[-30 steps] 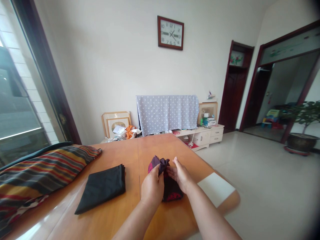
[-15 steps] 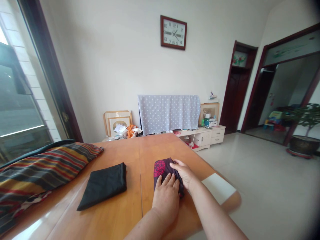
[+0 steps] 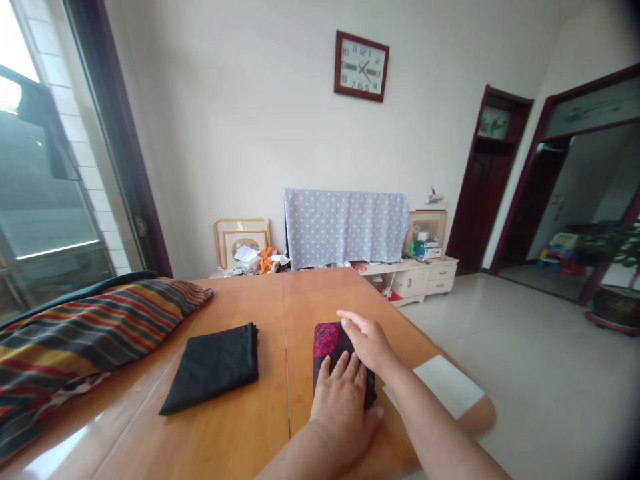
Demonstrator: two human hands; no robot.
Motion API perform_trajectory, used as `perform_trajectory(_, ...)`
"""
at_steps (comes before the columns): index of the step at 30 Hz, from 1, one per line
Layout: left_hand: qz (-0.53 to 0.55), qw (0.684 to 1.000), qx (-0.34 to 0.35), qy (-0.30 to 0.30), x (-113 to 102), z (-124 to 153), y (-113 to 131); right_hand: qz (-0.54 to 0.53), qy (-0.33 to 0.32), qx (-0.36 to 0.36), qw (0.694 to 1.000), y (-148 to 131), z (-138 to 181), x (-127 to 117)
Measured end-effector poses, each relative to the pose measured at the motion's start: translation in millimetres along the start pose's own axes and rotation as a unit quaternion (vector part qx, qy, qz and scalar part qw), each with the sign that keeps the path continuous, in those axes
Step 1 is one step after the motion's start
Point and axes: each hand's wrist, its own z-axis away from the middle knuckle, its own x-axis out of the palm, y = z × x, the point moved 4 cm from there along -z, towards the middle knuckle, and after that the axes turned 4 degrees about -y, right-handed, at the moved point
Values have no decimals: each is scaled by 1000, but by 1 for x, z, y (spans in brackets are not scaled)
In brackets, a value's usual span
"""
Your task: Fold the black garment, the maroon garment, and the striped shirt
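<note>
A folded dark purple cloth with a magenta patterned patch point(image 3: 325, 341) lies on the wooden table in front of me. My left hand point(image 3: 341, 397) rests flat on it, fingers spread and thumb out to the right. Over the cloth's far right corner is my right hand point(image 3: 367, 341), its fingers stretched out and the thumb near the cloth; whether it touches is hard to make out. Part of the cloth is hidden under both hands. To the left sits a folded black cloth point(image 3: 215, 367), apart from my hands.
A striped cloth heap point(image 3: 110, 320) covers the left side of the wooden table point(image 3: 250, 293). On the right edge, by my forearm, lies a pale flat sheet point(image 3: 447, 387). Beyond the table stand a low white cabinet point(image 3: 415, 283) and a polka-dot cover point(image 3: 345, 227).
My right hand has let go of the cloth's right edge, and its fingers now stretch out over the far corner. My left hand stays on the cloth, its thumb now visible. The view has shifted slightly.
</note>
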Motion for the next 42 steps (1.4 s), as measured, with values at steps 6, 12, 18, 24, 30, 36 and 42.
perform_trajectory(6, 113, 992, 38, 42, -13, 13, 0, 55, -188, 122, 973, 26, 5, 35)
perform_trajectory(12, 446, 885, -40, 124, -17, 6, -51, 133, -209, 84, 965, 38, 8, 42)
perform_trajectory(18, 476, 825, -169, 254, -22, -10, -109, 190, -195, 56, 961, 38, 15, 44)
perform_trajectory(24, 392, 884, -166, 195, -2, -12, -120, 180, -184, 51, 965, 40, 16, 42)
perform_trajectory(30, 311, 941, 7, 132, -22, 1, -102, 140, -160, 64, 975, 44, 12, 40)
perform_trajectory(36, 311, 948, 26, 59, -28, 1, -105, 73, -114, 27, 990, 14, 30, 19)
perform_trajectory(42, 341, 936, 49, 67, -24, -1, -113, 190, -279, -14, 941, -28, 74, 10)
